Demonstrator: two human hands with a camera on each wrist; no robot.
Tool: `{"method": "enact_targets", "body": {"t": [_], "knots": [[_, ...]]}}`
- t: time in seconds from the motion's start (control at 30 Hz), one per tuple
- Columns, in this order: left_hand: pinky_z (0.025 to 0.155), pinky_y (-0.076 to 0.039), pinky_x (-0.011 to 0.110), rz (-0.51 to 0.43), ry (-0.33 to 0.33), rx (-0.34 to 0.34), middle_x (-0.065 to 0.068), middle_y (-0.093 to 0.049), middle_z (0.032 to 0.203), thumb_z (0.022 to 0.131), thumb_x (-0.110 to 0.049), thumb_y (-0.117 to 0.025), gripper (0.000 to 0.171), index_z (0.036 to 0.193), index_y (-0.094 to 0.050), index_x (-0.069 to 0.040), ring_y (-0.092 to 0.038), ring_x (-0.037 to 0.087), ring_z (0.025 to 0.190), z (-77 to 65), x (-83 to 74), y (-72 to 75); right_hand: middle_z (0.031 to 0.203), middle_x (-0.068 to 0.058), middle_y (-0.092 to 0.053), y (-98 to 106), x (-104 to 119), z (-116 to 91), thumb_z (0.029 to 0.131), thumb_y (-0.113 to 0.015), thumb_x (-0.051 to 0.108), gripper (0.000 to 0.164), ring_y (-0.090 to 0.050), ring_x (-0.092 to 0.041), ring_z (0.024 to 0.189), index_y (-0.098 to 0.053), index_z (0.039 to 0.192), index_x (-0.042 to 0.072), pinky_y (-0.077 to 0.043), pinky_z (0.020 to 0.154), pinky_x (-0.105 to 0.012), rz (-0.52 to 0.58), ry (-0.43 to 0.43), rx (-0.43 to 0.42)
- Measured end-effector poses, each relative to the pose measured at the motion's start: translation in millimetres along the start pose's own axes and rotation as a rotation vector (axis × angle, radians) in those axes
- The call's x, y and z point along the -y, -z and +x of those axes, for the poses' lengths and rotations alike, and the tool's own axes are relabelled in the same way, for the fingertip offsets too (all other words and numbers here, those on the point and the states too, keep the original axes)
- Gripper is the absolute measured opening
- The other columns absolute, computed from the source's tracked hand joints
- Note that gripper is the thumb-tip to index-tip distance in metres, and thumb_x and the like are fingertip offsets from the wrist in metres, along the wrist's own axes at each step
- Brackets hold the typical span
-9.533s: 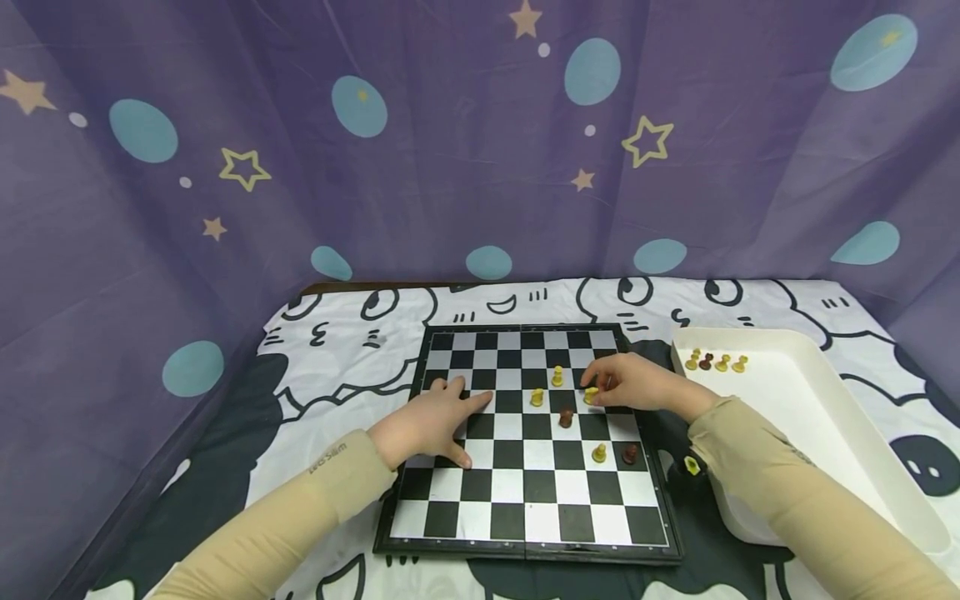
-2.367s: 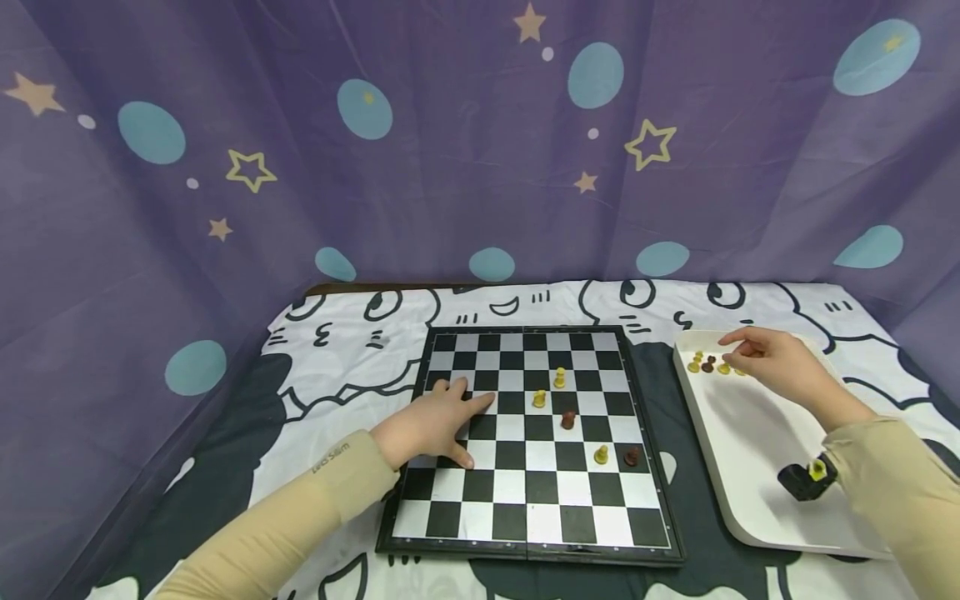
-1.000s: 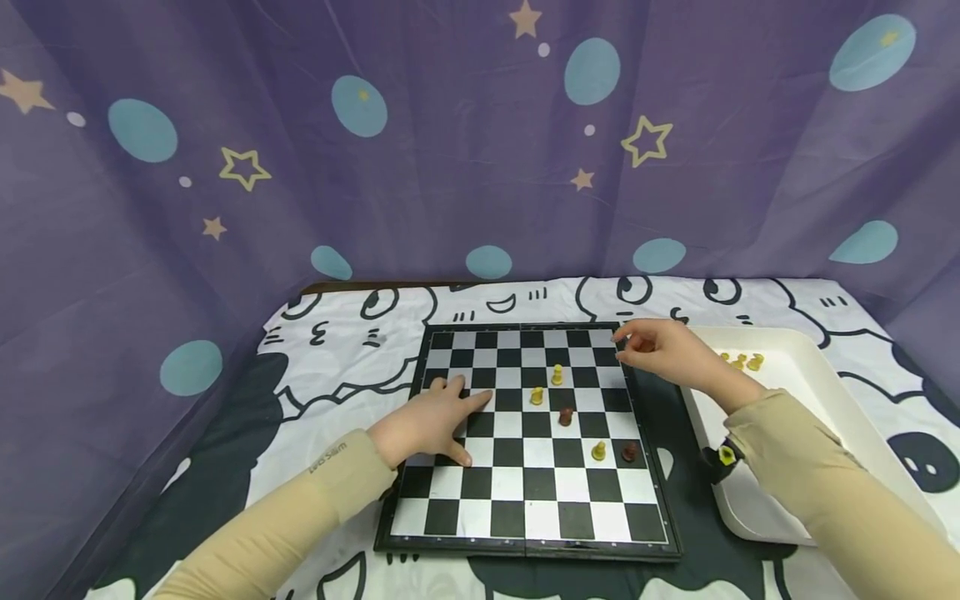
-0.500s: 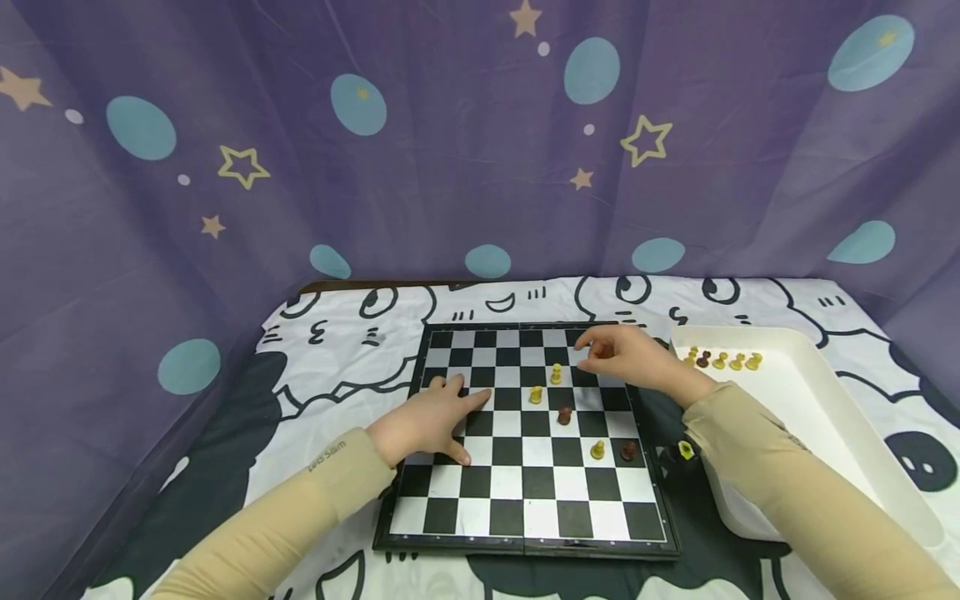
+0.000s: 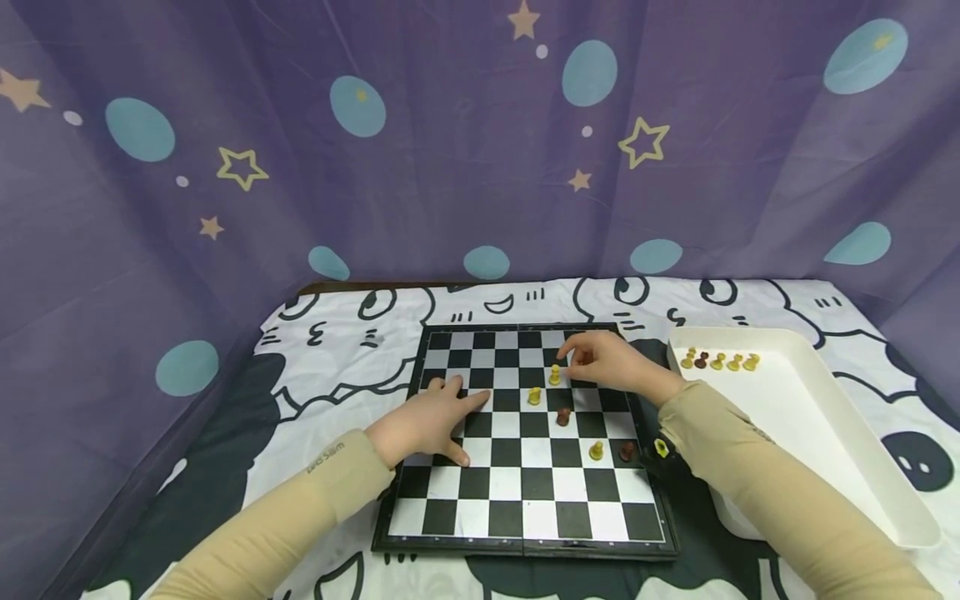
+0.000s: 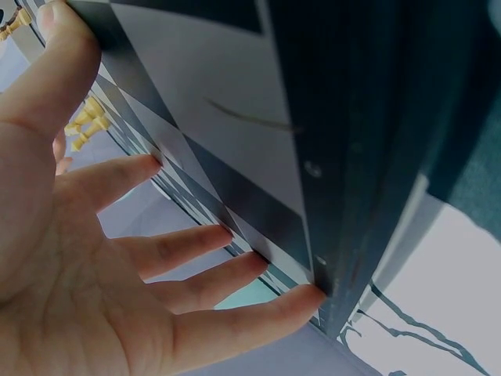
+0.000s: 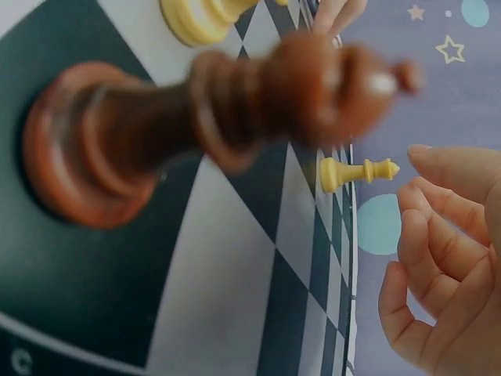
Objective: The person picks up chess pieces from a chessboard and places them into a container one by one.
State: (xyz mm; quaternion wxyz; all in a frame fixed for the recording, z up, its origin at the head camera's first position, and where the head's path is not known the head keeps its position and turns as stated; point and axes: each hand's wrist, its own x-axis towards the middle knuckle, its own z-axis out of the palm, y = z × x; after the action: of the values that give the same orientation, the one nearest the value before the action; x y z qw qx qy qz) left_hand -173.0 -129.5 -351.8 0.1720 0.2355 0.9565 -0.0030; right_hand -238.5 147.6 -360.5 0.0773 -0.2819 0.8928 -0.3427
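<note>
A black-and-white chessboard (image 5: 472,525) lies in front of me. My left hand (image 5: 429,419) rests on its left side, fingers spread, fingertips on the squares and thumb toward the near edge. My right hand (image 5: 611,362) hovers over the far right part, beside a standing yellow chess piece (image 5: 554,374). In the right wrist view, that crowned yellow piece (image 7: 360,172) has its tip by the thumb and forefinger, a small gap around it. More yellow pieces stand close by: one (image 5: 534,396) to the left, another (image 5: 596,450) nearer me. Two brown pieces (image 5: 563,417) also stand there; the nearer one, a brown bishop (image 7: 219,125), looms large.
To the right of the board stands a white tray (image 5: 817,450). Along its far left end several yellow pieces (image 5: 735,362) and one brown piece (image 5: 701,360) are lined up. A cartoon-print cloth (image 5: 337,333) covers the table, and a purple curtain (image 5: 450,192) hangs behind.
A yellow piece beside my right hand earlier has left the board, and the tray's row has one more yellow piece. My right hand came back leftward from the tray. My left hand stayed put.
</note>
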Motion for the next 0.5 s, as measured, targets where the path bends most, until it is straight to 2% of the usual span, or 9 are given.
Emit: {"method": "enact_targets", "body": {"t": [0.5], "knots": [[0.09,-0.046,0.046,0.001,-0.008,-0.018,0.019,-0.044,0.129,0.063,-0.047,-0.081,0.095,0.145,-0.041,-0.02,-0.044,0.035,0.111,0.2,0.0,-1.1,0.069,-0.001,-0.058,-7.8,-4.5,6.4,0.087,-0.067,0.011,0.02,-0.044,-0.011,0.054,-0.066,0.105,0.003,-0.038,0.053,-0.028,0.021,-0.041,0.022]]}}
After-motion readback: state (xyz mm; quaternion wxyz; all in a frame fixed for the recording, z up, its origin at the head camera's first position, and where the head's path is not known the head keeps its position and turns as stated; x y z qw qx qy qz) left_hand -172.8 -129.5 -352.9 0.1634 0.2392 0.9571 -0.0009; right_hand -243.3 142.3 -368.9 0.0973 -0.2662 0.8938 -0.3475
